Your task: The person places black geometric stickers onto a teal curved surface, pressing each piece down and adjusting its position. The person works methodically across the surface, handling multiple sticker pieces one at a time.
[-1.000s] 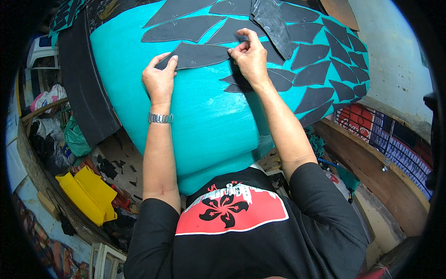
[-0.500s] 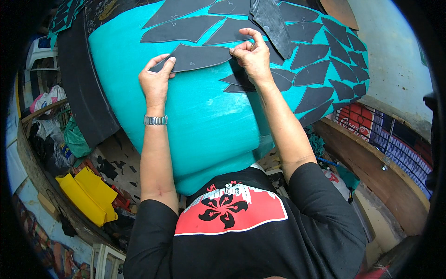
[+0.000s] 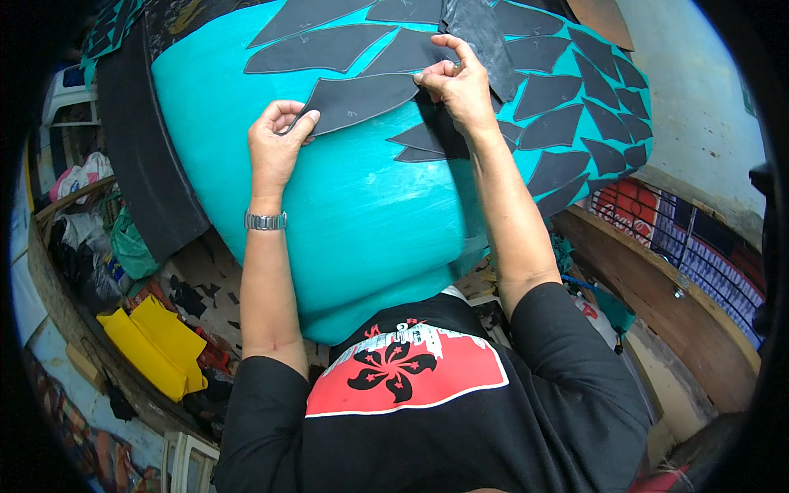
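Note:
Between my two hands is a flat dark grey pattern piece, leaf-shaped with a pointed end. My left hand pinches its left corner between thumb and fingers. At the other tip, my right hand grips it with thumb and index finger, the rest of the fingers raised. Beneath lies a large turquoise sheet, draped toward my lap. Similar dark pieces, such as one upper-left piece, are spread over its far and right parts. A loose crinkled black strip lies just beyond my right hand.
Black sheet material hangs along the left side. A curved wooden edge encloses bags, scraps and a folded yellow sheet at lower left. On the right stand a wooden board, a metal grille and a pale wall.
The pattern piece has shifted slightly right and tilted, its right end now higher. My right hand has moved up and right with it; the left hand keeps its pinch.

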A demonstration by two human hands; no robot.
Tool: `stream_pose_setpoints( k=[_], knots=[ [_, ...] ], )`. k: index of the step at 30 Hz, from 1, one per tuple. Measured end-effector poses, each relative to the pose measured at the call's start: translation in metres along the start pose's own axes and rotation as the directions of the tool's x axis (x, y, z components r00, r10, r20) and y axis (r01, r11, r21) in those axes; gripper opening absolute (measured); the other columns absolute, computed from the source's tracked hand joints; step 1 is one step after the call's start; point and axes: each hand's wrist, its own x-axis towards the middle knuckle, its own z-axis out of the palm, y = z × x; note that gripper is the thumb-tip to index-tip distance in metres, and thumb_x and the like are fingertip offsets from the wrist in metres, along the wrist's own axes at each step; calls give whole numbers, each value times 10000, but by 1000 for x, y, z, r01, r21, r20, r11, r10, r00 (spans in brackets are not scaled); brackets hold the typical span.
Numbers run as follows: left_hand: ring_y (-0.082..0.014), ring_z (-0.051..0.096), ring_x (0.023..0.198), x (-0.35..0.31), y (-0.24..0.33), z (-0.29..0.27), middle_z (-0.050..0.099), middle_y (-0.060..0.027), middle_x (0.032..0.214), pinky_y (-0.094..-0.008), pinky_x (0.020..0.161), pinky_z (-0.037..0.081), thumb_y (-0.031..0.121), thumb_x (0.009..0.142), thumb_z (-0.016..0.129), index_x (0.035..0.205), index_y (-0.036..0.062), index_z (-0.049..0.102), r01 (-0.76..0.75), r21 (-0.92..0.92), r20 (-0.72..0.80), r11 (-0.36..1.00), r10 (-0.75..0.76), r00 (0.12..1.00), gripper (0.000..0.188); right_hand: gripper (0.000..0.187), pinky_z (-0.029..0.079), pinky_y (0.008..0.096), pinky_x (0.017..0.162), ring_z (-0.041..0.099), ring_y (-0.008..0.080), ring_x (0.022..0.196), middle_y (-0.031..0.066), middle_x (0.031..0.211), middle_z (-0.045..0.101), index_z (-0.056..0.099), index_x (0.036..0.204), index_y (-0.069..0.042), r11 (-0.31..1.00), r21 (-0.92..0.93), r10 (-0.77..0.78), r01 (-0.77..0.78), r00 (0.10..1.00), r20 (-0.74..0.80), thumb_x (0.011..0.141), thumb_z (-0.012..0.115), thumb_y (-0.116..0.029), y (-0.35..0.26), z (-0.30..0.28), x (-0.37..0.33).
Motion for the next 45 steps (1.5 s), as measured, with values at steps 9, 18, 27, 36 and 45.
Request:
stream_pose_setpoints(
  k=[9,18,27,36,45],
  knots=[
    [-67,639,716,-7,0,11,691,-23,811,-222,633,516,86,828,789,952,14,675,-123,223,-68,967,142,988,184,566,507,287,667,641,105,678,8,726,684,614,1253,-111,942,-306,-125,136,991,54,722,776,-3,10,-3,17],
    [-52,611,697,-7,-2,8,674,-17,791,-217,618,502,91,820,783,946,10,663,-100,238,-68,966,120,990,192,559,512,340,726,667,157,727,-6,747,685,627,1257,-175,881,-447,-157,155,987,32,732,787,-72,11,2,10],
    [-54,601,670,-7,0,11,671,-9,760,-224,588,481,90,809,777,958,25,665,-88,283,-97,955,119,988,197,548,515,362,728,673,189,754,6,760,676,627,1259,-208,849,-505,-166,155,986,23,740,738,-69,6,6,2],
    [-84,615,644,-8,9,16,679,-30,740,-262,583,488,89,789,774,1043,55,650,-74,377,-132,923,133,982,285,640,524,369,745,643,196,769,16,832,631,563,1347,-227,690,-696,-244,201,969,38,750,737,-76,3,16,-2],
    [-121,647,667,-15,6,25,684,-47,751,-289,613,515,74,806,748,1165,76,588,-207,369,-227,906,303,925,393,650,522,418,783,648,249,836,37,898,613,530,1367,-232,652,-719,-297,241,953,50,759,702,-81,3,20,-6]
  ],
)
